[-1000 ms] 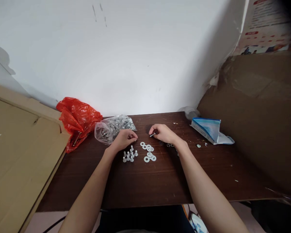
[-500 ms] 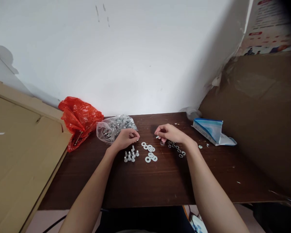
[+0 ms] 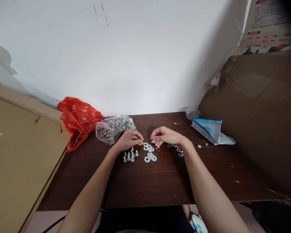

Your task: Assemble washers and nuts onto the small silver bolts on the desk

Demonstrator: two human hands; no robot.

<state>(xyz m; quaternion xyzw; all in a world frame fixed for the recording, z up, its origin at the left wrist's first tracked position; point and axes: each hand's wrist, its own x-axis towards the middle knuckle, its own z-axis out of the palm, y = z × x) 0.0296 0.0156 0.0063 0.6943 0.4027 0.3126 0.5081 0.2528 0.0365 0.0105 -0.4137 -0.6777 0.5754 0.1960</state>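
My left hand is closed in a pinch beside the flat washers, with a small shiny piece at its fingertips, too small to name. Opposite it, my right hand pinches a silver bolt between thumb and fingers. A darker washer shows just below the right fingertips; whether they touch it I cannot tell. Several bolts stand on their heads near my left wrist. Hex nuts lie in a loose line beneath my right wrist, partly hidden by it.
Behind my left hand lies a clear plastic bag of metal hardware, with a red plastic bag beside it. A blue and white packet is at the right. Cardboard flanks the dark table on the left, and a white wall rises behind.
Both hands have come closer together above the washers. My right hand has moved left with the bolt, and the darker washer below it has shifted left and nearer to me.
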